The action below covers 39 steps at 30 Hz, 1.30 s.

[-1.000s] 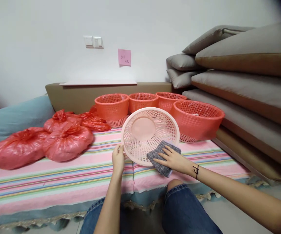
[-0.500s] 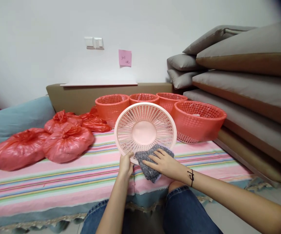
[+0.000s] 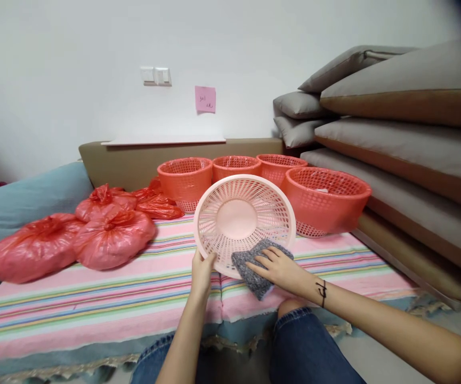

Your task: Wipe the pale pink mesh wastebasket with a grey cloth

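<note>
A pale pink slotted basket (image 3: pixel 237 219) is tilted with its inside facing me. My left hand (image 3: pixel 203 268) grips its rim at the lower left, thumb on the inner side. My right hand (image 3: pixel 275 268) presses a dark grey cloth (image 3: pixel 254 268) against the lower right of the basket's rim and wall, its fingers curved over the cloth. The cloth's lower end hangs below the rim.
Behind stand several red baskets (image 3: pixel 326 200). Red plastic bags (image 3: pixel 114 238) lie at the left on the striped cloth (image 3: pixel 134 282). Grey and brown cushions (image 3: pixel 406 149) are stacked at the right. A pink note (image 3: pixel 205 100) is on the wall.
The pale basket has shifted slightly right and down, and it looks a little turned. My right hand and the grey cloth have moved right with it; my left hand still holds the rim.
</note>
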Available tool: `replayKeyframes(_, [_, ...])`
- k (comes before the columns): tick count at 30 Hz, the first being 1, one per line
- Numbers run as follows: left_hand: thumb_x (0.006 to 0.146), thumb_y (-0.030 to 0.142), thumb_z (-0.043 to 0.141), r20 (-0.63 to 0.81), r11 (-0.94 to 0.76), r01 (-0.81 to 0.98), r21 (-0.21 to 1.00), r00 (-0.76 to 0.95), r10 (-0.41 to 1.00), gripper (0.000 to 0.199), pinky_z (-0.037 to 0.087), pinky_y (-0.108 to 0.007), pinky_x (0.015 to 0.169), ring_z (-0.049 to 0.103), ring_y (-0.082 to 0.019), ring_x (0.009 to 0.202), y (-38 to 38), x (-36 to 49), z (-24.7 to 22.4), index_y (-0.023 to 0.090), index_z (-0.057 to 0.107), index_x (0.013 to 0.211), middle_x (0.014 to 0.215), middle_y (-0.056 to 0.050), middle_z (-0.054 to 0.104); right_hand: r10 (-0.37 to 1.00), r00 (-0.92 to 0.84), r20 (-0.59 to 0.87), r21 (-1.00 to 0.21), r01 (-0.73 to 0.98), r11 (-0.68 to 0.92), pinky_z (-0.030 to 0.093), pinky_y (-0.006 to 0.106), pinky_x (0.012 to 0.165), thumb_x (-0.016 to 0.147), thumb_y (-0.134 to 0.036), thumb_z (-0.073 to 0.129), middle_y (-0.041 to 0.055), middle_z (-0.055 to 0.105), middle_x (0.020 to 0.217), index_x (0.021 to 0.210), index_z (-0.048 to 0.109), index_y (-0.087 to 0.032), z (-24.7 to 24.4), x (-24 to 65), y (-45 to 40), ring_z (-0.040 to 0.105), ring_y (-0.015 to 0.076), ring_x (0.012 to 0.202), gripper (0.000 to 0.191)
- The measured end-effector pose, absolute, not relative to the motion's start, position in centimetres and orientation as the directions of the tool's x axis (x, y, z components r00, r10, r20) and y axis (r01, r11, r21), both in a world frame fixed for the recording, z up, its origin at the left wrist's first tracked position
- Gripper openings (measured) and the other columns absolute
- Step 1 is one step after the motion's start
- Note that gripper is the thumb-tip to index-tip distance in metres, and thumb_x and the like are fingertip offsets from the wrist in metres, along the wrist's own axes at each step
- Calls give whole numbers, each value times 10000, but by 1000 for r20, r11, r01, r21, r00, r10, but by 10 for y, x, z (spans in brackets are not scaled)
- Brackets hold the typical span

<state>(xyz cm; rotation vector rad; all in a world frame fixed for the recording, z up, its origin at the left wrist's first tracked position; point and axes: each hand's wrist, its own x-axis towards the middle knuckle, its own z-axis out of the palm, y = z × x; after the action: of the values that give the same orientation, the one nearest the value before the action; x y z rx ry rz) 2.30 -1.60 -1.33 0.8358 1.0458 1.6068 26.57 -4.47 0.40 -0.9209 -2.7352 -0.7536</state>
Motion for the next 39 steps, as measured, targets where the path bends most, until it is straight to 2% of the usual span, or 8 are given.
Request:
replayKeyframes(5, [670,188,680,-100,-106,-573,813,-317,943,472,566,-325,881,707,-220,1022,-16,60,-31,212,652,1140,1164,-77,734,595,-720,356,341,693,635,490,439,879,971,-124,498,124,710,1069,1414,513,-178,3,214,-50,649,256,933,446])
replayKeyframes(8, [698,194,640,-161,-58,-591,804,-311,937,388,571,-331,883,715,-216,999,-11,63,-36,201,662,1086,1099,-76,746,615,-685,391,318,728,608,489,437,921,968,-118,499,125,700,1145,1417,508,-194,-5,202,-52,647,260,997,455])
replayKeyframes(12, [652,145,643,-56,-153,-538,829,-352,935,433,551,-348,935,707,-215,1022,-5,48,-27,190,666,1083,1104,-76,745,616,-675,406,274,733,623,502,420,950,948,-98,541,109,681,1236,1427,497,-214,-19,220,-51,633,257,1091,495])
replayKeyframes(17, [637,98,621,57,-228,-448,865,-364,930,507,474,-379,1066,654,-232,1171,-10,33,-11,194,686,1130,1260,-84,705,616,-675,406,261,731,630,501,450,1003,920,-96,599,84,704,1207,1266,633,-222,-32,262,-54,610,273,1179,371])
replayKeyframes(21, [616,80,619,61,-210,-437,874,-331,942,556,445,-379,1090,617,-243,1236,-26,37,-2,217,687,1151,1305,-76,683,638,-639,430,234,761,605,487,483,1031,893,-86,610,95,700,1228,1267,639,-212,-39,271,-70,601,287,1203,396])
replayKeyframes(28, [627,269,725,95,-222,-313,923,-375,922,418,508,-379,941,678,-240,1015,-64,45,14,161,705,1031,1051,-75,748,590,-625,511,196,753,628,496,461,1034,839,-27,542,105,704,1246,1404,552,-163,-46,252,-98,630,276,1156,581])
replayKeyframes(33, [635,355,760,70,-150,-239,959,-314,947,536,478,-385,987,657,-274,1099,-111,59,8,154,685,1126,1130,-118,735,630,-536,562,104,802,588,523,428,1009,775,-27,522,122,701,1242,1434,515,-102,-53,233,-139,649,281,1105,663])
replayKeyframes(39, [679,395,774,93,-99,-37,994,-141,986,578,400,-423,1106,603,-305,1245,-174,58,-6,185,666,1207,1297,-136,683,573,-527,628,113,789,604,552,388,942,813,-18,485,87,727,1170,1360,583,-154,-72,244,-183,668,260,1059,572])
